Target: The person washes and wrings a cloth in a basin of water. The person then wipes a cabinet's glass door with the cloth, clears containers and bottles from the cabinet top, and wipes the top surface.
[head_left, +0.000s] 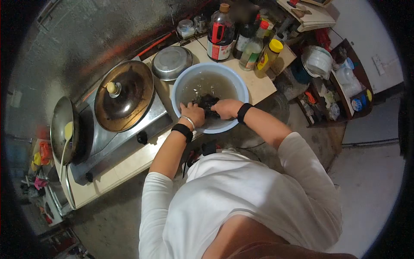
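Observation:
A light-blue basin (242, 86) of cloudy, brownish water stands on the counter. Both hands are inside it, at a dark, wet clump (208, 105) whose kind I cannot make out. My left hand (192, 114) has its fingers bent down against the clump's left side, the fingertips partly under water. From the right, my right hand (227, 108) grips the clump with curled fingers. Small bubbles float on the water just beyond the clump.
Left of the basin are a gas stove (125, 144), a lidded wok (129, 97) and a pan (58, 129) with a yellow spatula (68, 131). A metal bowl (171, 63) sits behind. A soy sauce bottle (220, 36) and several other bottles line the back right.

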A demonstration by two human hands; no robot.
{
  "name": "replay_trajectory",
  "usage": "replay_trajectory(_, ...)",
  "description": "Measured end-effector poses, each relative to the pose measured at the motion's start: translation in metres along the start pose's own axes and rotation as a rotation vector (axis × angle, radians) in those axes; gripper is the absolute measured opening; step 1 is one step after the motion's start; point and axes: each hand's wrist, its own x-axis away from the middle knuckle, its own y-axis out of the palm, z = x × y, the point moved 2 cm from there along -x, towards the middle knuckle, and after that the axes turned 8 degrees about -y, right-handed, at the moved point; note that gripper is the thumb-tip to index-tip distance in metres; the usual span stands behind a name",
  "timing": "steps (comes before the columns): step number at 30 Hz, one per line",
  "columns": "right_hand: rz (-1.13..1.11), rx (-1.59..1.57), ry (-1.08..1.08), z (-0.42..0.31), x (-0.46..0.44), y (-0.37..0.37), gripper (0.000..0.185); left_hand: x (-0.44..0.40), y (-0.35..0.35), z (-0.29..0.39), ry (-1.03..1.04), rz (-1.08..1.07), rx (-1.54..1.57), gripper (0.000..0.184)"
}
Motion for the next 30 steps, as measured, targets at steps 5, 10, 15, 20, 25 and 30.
replay_trajectory(5,0.329,-0.339,0.064,0.002,-0.004,-0.029,0.028,-0.005,-0.005,-0.007,-0.034,-0.079,0.461,0.043)
replay_trajectory(10,0.742,-1.115,-0.018,-0.015,0.017,-0.066,0.025,-0.024,0.007,-0.014,-0.013,0.066,1.407,0.031)
replay_trajectory(15,0.908,-0.808,-0.112,-0.031,0.012,-0.053,0.025,-0.025,-0.005,-0.005,-0.057,-0.042,1.885,0.023)
replay_trajectory(20,0.858,-0.621,0.033,-0.014,0.004,-0.046,0.028,-0.025,-0.003,-0.002,-0.123,0.072,1.650,0.020)
replay_trajectory(25,0.680,-0.415,0.225,0.035,0.016,-0.037,0.027,0.000,-0.025,-0.005,0.084,0.433,1.248,0.017)
replay_trajectory(30,0.534,-0.063,0.437,0.024,0.033,-0.053,0.044,0.020,-0.035,-0.014,-0.060,0.293,0.607,0.022)
